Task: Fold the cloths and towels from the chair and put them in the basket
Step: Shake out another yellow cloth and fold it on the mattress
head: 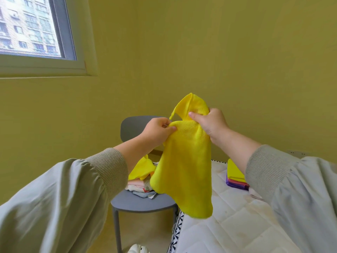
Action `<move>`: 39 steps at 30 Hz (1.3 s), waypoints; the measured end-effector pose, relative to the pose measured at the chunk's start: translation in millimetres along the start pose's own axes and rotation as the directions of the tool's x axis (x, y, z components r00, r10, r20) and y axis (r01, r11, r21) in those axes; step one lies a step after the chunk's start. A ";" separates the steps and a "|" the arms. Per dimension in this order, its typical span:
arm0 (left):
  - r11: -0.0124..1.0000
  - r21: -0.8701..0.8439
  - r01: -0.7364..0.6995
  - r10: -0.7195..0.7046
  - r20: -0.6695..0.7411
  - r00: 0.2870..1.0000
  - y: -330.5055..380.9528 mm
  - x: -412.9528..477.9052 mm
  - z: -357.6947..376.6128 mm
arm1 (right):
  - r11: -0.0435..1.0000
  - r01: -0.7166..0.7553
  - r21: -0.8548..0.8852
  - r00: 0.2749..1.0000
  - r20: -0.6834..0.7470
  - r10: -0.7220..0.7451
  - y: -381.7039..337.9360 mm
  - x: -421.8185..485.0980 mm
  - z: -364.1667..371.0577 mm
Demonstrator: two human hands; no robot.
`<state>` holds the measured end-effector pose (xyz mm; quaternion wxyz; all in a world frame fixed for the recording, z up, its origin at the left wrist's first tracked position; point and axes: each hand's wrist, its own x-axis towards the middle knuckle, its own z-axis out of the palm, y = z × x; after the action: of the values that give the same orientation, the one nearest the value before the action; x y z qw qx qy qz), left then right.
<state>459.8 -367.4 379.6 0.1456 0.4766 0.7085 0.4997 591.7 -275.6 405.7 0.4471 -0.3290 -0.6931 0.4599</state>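
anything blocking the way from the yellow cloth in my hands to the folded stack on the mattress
Nothing visible does. The yellow cloth hangs from the left hand and right hand; only bare mattress lies between it and the folded stack. No basket is in view.

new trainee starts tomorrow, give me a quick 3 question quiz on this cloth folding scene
1. True or false: the yellow cloth hangs in the air, pinched by both the left hand and the right hand.
2. Where does the pile of cloths lie? A: on the grey chair. B: on the windowsill. C: on the floor.
3. Fill in: the top cloth of the folded stack on the mattress is ___.

Key: 1 true; 2 A; 3 yellow.
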 end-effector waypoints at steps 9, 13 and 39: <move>0.918 0.391 -0.065 -0.061 0.302 0.951 4.7 -4.5 -29.4 | 0.994 -0.096 0.060 0.994 0.057 0.092 6.4 9.4 -13.6; 0.718 0.693 -0.060 -0.245 0.332 0.911 -7.5 -5.1 -42.8 | 0.998 -0.053 0.015 0.999 0.007 0.053 11.2 14.9 -20.1; 0.691 -0.541 0.480 -0.429 0.228 0.874 26.1 0.6 -9.0 | 0.989 -0.142 -0.029 0.851 0.506 0.137 62.4 -35.9 -3.8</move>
<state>467.2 -370.8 406.0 0.4326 0.2387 0.6100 0.6195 611.8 -282.9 336.8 0.2163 -0.2440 -0.7583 0.5645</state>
